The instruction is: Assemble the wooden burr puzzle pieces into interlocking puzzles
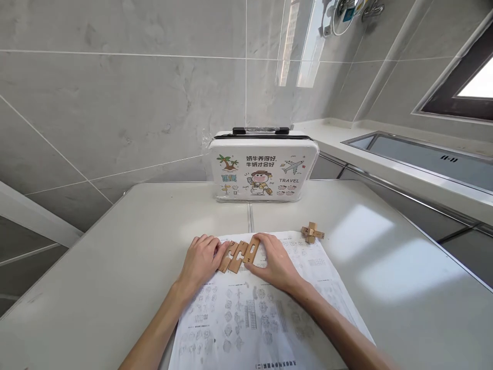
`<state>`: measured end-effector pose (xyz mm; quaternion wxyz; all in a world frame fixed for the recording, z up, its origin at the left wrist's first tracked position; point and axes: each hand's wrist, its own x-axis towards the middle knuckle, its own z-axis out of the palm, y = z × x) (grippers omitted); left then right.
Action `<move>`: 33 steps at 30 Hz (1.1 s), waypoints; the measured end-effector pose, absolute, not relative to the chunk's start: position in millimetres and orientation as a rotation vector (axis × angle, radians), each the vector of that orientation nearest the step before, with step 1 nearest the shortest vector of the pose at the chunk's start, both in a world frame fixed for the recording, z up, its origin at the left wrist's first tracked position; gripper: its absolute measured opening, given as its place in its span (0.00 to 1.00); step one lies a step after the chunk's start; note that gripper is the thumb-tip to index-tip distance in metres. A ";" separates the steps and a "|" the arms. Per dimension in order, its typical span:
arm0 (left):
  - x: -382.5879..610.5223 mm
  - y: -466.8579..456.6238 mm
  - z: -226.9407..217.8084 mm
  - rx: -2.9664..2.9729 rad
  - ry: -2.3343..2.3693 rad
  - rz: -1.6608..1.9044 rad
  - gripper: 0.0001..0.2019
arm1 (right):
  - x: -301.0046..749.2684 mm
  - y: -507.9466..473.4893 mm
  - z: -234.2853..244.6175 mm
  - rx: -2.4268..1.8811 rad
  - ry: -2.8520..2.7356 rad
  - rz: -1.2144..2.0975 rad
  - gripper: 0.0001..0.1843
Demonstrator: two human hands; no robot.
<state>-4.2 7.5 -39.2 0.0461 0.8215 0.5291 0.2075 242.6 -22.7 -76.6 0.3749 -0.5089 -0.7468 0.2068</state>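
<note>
Three flat wooden puzzle pieces lie side by side on a printed sheet. My left hand (202, 259) has its fingers curled beside the row, its thumb against the notched left puzzle piece (227, 258). The notched middle puzzle piece (238, 258) lies between the other two, with no finger on it. My right hand (275, 262) pinches the slotted right puzzle piece (251, 250), marked "2", with thumb at its near end and fingers at its far end. An assembled wooden cross puzzle (311, 232) stands at the sheet's far right corner.
The instruction sheet (246, 344), printed with small puzzle diagrams, lies on a white table (96, 267) with a seam. A plastic-wrapped white case (264, 167) stands against the grey tiled wall. On the right is a counter with a sink (431, 154).
</note>
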 end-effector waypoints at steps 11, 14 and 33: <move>-4.1 8.0 -38.6 2.446 1.532 0.515 0.25 | 251.2 -22.0 -72.4 -1.363 -1.617 0.745 0.30; -2.2 7.3 -37.9 2.408 1.531 0.509 0.25 | 250.9 -22.3 -71.9 -1.327 -1.625 0.759 0.31; 13.5 -3.8 -30.9 2.258 1.495 0.451 0.24 | 251.4 -22.1 -74.3 -1.211 -1.644 0.729 0.30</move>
